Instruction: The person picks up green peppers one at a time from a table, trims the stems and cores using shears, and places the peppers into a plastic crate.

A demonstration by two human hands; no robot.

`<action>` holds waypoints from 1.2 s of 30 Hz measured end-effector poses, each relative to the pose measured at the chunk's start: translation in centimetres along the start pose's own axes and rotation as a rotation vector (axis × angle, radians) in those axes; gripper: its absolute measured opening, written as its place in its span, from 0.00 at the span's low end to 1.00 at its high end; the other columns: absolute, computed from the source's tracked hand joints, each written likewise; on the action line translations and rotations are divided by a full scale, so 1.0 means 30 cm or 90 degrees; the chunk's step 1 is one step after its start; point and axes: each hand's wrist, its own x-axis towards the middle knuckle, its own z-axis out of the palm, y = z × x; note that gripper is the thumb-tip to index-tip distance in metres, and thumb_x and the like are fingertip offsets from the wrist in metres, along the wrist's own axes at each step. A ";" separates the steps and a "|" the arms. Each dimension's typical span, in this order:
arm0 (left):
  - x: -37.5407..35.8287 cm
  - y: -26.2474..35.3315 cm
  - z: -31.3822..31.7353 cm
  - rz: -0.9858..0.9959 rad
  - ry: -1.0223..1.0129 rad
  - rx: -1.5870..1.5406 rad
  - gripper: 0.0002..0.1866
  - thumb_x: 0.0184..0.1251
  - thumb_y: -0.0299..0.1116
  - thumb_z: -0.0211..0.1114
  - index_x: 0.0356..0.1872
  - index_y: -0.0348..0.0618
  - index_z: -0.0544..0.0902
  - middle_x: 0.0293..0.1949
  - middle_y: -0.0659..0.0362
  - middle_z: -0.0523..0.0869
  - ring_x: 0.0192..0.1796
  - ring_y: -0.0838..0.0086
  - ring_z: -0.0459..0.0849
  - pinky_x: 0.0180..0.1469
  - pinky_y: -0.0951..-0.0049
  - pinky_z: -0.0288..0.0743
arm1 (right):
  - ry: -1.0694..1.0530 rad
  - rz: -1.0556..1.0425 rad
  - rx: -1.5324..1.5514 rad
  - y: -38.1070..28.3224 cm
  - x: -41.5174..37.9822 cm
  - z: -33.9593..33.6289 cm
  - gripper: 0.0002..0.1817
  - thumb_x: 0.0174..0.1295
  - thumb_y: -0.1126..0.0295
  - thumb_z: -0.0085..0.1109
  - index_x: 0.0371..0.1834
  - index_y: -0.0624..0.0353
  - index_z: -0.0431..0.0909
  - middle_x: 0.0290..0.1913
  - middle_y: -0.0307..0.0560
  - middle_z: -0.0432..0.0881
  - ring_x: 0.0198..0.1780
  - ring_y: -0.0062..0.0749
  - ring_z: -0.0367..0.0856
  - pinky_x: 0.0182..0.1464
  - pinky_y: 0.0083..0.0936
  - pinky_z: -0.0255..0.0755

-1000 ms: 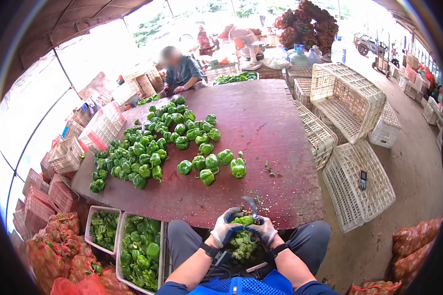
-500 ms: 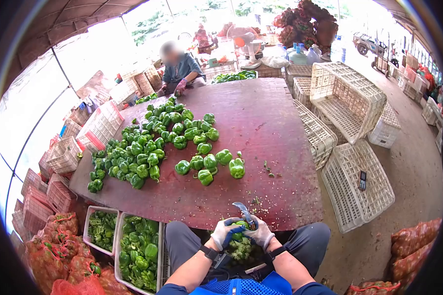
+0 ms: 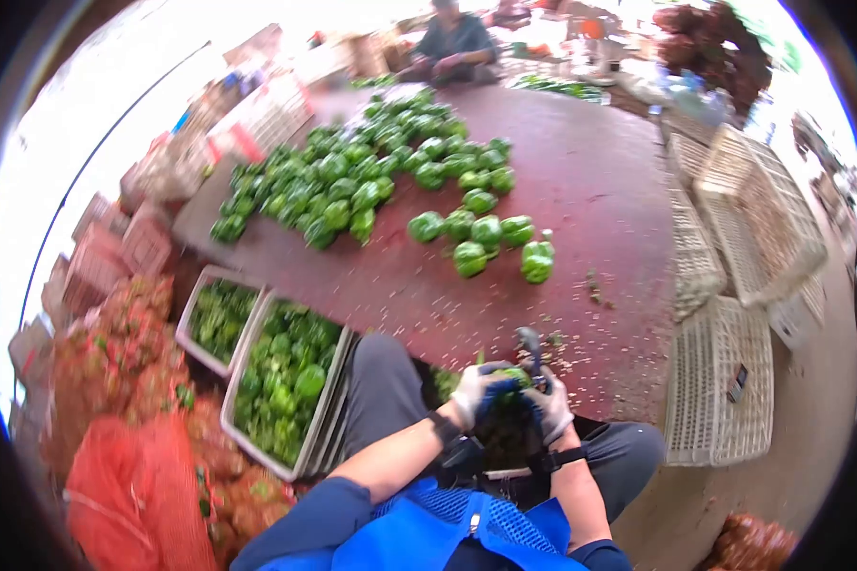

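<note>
Gloved in white and blue, my left hand (image 3: 478, 388) is wrapped round a green pepper (image 3: 512, 377) at the table's near edge. My right hand (image 3: 550, 404), gloved too, is closed on a knife (image 3: 529, 348) with a curved blade, close against the pepper. Both hands are above my lap, between my knees. Several loose green peppers (image 3: 486, 231) lie on the dark red table (image 3: 590, 181) beyond the hands, with a big pile of peppers (image 3: 333, 169) farther left. Seed bits are scattered on the table near the knife. Blur hides fine details of the fingers.
Crates of green peppers (image 3: 227, 414) stand left of my knee, beside red mesh sacks (image 3: 129, 495). White crates (image 3: 719, 419) line the right side, one with a phone (image 3: 737, 383) on it. Across the table sits a person (image 3: 455, 43).
The view has swung left and down, so the table and peppers appear shifted right and up. Both hands remain together at the pepper and the knife. The other person's hands have come together.
</note>
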 end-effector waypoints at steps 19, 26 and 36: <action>-0.318 0.413 -0.689 0.310 0.542 0.149 0.18 0.58 0.24 0.70 0.51 0.34 0.84 0.42 0.56 0.89 0.38 0.73 0.87 0.44 0.74 0.82 | 0.025 0.157 -0.196 -0.046 -0.023 0.122 0.17 0.63 0.71 0.64 0.55 0.59 0.80 0.32 0.38 0.83 0.26 0.18 0.78 0.28 0.17 0.71; -0.887 -0.015 -1.148 -0.065 0.760 0.864 0.36 0.56 0.35 0.76 0.67 0.42 0.74 0.65 0.43 0.78 0.67 0.49 0.75 0.71 0.60 0.68 | 0.002 0.194 -0.263 -0.024 -0.017 0.148 0.17 0.62 0.72 0.64 0.55 0.60 0.80 0.30 0.35 0.81 0.22 0.16 0.75 0.24 0.16 0.69; -0.807 -0.203 -1.040 -0.412 0.620 1.013 0.33 0.74 0.54 0.52 0.77 0.62 0.63 0.82 0.49 0.46 0.81 0.43 0.43 0.78 0.37 0.35 | -0.006 0.223 -0.310 -0.002 -0.010 0.180 0.17 0.60 0.76 0.64 0.54 0.58 0.81 0.27 0.32 0.77 0.22 0.15 0.73 0.25 0.16 0.67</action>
